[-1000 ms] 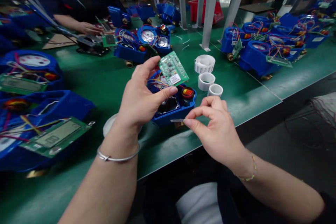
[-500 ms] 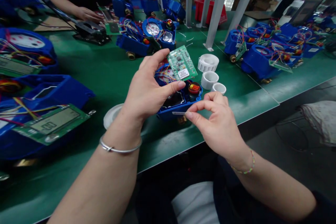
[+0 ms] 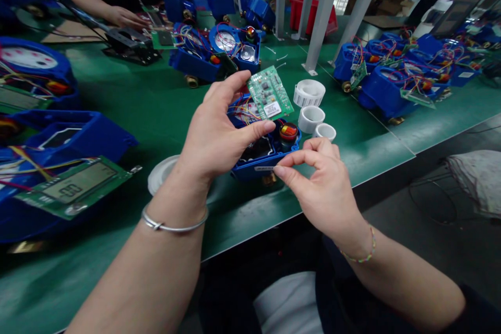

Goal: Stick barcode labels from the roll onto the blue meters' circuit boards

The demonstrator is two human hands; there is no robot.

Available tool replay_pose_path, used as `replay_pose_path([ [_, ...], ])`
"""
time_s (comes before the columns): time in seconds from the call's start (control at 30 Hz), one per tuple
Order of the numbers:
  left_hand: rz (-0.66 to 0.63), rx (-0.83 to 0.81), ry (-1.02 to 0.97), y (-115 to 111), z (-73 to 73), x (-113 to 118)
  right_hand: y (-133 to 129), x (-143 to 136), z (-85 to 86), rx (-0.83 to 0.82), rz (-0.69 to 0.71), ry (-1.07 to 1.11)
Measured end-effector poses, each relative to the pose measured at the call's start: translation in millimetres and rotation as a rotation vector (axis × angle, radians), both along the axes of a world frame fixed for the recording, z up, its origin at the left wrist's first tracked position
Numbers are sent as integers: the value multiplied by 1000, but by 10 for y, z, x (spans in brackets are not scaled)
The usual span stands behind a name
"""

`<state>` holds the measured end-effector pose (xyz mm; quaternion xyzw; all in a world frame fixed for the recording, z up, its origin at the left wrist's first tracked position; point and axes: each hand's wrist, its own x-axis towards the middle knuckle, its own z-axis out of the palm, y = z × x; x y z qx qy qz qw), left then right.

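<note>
My left hand [image 3: 223, 128] grips a green circuit board [image 3: 270, 93] by its left edge, thumb below and fingers above. A small white sticker with print is on the board. Beneath it sits a blue meter housing [image 3: 250, 169] with coloured wires and a red-and-orange round part [image 3: 288, 132]. My right hand [image 3: 317, 182] pinches a narrow white label [image 3: 264, 168] between thumb and index finger, at the front wall of the housing. Whether the label touches the wall along its whole length I cannot tell.
Rolls of white labels [image 3: 309, 94] stand right of the housing. Several blue meters [image 3: 391, 91] lie at the right, and others [image 3: 58, 167] at the left. A co-worker's hand [image 3: 127, 18] works across the green table [image 3: 129, 83]. Metal posts [image 3: 323, 21] rise behind.
The view has shifted slightly. Both hands keep their grips, and the label now shows its printed face a little more against the housing's front wall.
</note>
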<state>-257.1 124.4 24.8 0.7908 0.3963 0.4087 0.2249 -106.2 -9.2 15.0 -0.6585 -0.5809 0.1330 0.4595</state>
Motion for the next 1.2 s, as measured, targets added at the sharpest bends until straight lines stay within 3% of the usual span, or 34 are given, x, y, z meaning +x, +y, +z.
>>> replay_pose_path([
  [0.7,-3,26,-28,9,-33,-3,9,-64,-103,63,-41,55],
  [1.2,32,21,23,10,-12,12,154,-275,-559,381,-147,170],
])
